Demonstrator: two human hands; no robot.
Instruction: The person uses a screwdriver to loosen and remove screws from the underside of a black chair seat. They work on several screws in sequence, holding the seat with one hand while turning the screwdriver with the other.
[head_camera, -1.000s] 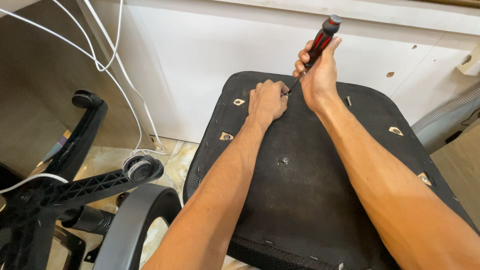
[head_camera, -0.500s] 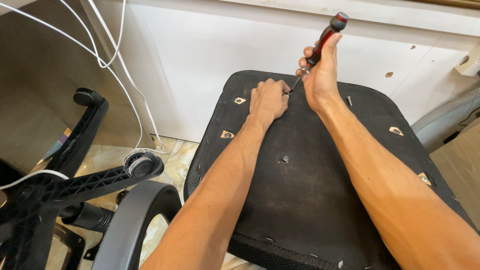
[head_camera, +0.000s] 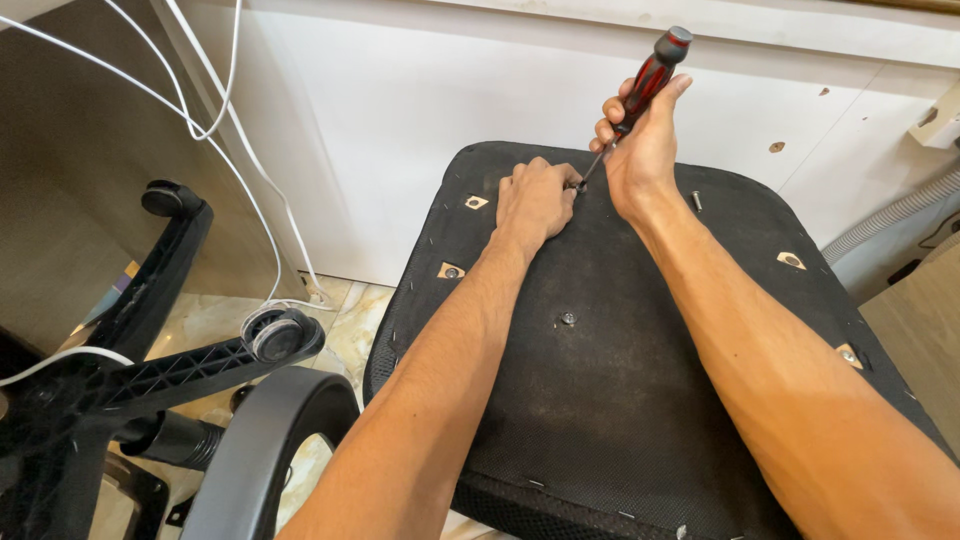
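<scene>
A black fabric-covered chair seat (head_camera: 640, 400) lies underside up in front of me. My right hand (head_camera: 640, 145) grips a screwdriver (head_camera: 650, 75) with a red and black handle, tilted, its tip down at the seat's far edge. My left hand (head_camera: 535, 200) rests curled on the seat, fingers pinched right beside the screwdriver tip. What the fingers pinch is hidden. A bolt head (head_camera: 568, 318) sits in the middle of the seat, and several small metal-lined holes (head_camera: 450, 270) show near its edges.
A black chair base with castor wheels (head_camera: 275, 335) lies on the floor at left, with a curved armrest (head_camera: 250, 450) in front. White cables (head_camera: 220, 130) hang along the white cabinet wall (head_camera: 400, 120). A grey ribbed hose (head_camera: 890, 215) runs at right.
The screwdriver handle has swung slightly rightward and upward in my right hand. My left hand has stayed at the tip.
</scene>
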